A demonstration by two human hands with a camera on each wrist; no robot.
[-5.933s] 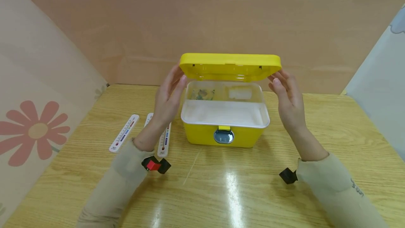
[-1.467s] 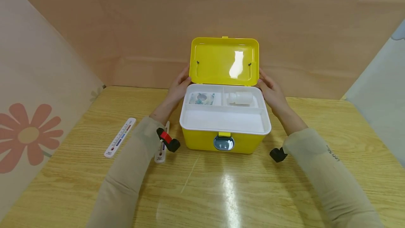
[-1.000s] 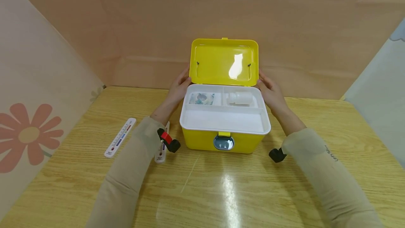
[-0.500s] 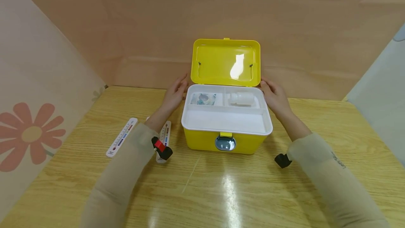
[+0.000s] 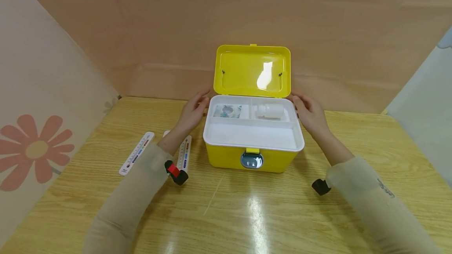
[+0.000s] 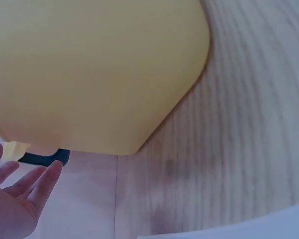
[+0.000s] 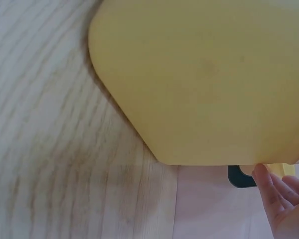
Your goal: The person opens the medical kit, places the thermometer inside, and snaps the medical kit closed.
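A yellow box (image 5: 233, 159) stands on the wooden table (image 5: 247, 214) with its lid (image 5: 252, 69) upright and open. Its white tray (image 5: 252, 135) holds a tape roll (image 5: 227, 110) in the back left compartment and a small white bottle (image 5: 270, 109) in the back right; the front compartment is bare. My left hand (image 5: 193, 109) hovers with relaxed fingers beside the box's left rear corner. My right hand (image 5: 310, 112) does the same at the right rear corner. In the wrist views the fingers (image 6: 20, 191) (image 7: 281, 199) lie just off the yellow wall (image 6: 89, 74) (image 7: 204, 74), holding nothing.
Two white thermometers (image 5: 137, 153) (image 5: 183, 154) lie on the table left of the box, the nearer one partly under my left forearm. A silver latch (image 5: 250, 160) sits on the box front. Panel walls close in the table at the back and both sides.
The lid went from half raised to fully upright. Over the last second both hands have let go of its sides and dropped back to beside the box's rear corners.
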